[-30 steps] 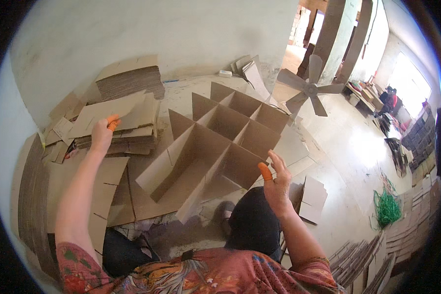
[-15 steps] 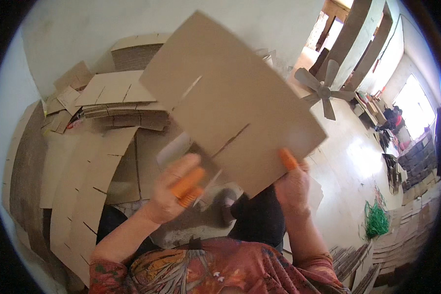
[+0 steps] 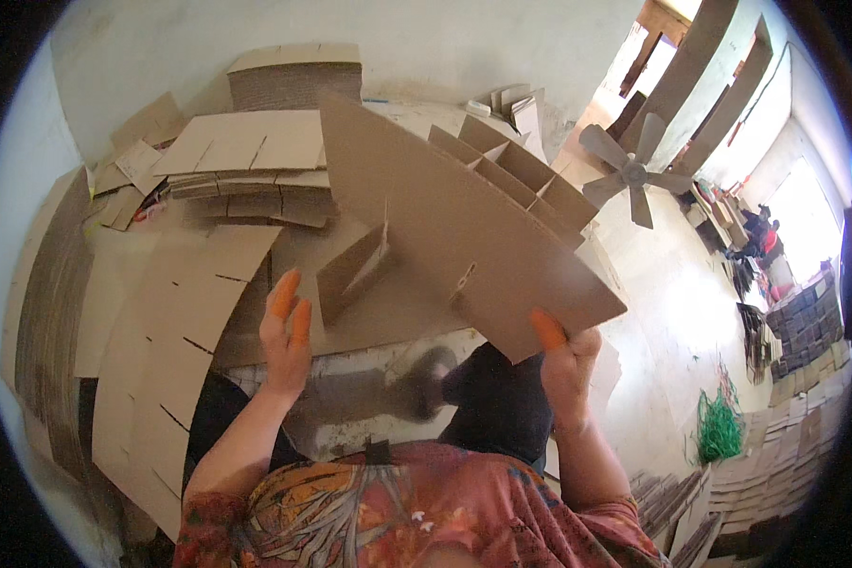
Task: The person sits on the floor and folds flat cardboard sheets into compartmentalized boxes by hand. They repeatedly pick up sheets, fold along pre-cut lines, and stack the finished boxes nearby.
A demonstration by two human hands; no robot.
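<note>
My right hand [image 3: 570, 374] pinches the lower right corner of a large brown cardboard sheet [image 3: 426, 218], its orange-covered thumb lying on the face. The sheet is tilted and has slots cut in it. A smaller cardboard strip [image 3: 352, 273] stands at its left slot; whether it is fully seated in the slot I cannot tell. My left hand [image 3: 287, 341] is empty to the left of that strip, its orange-covered fingers stretched upward. Behind the sheet, partly hidden, is a cardboard divider grid [image 3: 516, 175] of crossed strips.
Left of me lie long slotted cardboard sheets [image 3: 161, 350] and a tall stack [image 3: 52, 312]. More slotted sheets [image 3: 256, 142] are piled ahead, with another stack [image 3: 293, 80] by the wall. A fan [image 3: 634, 173] stands to the right, and green twine [image 3: 719, 428] lies on the floor.
My left hand has moved left, away from the sheet, and its fingers have straightened. The sheet has tipped and lowered, revealing the strip at its slot and the divider grid behind.
</note>
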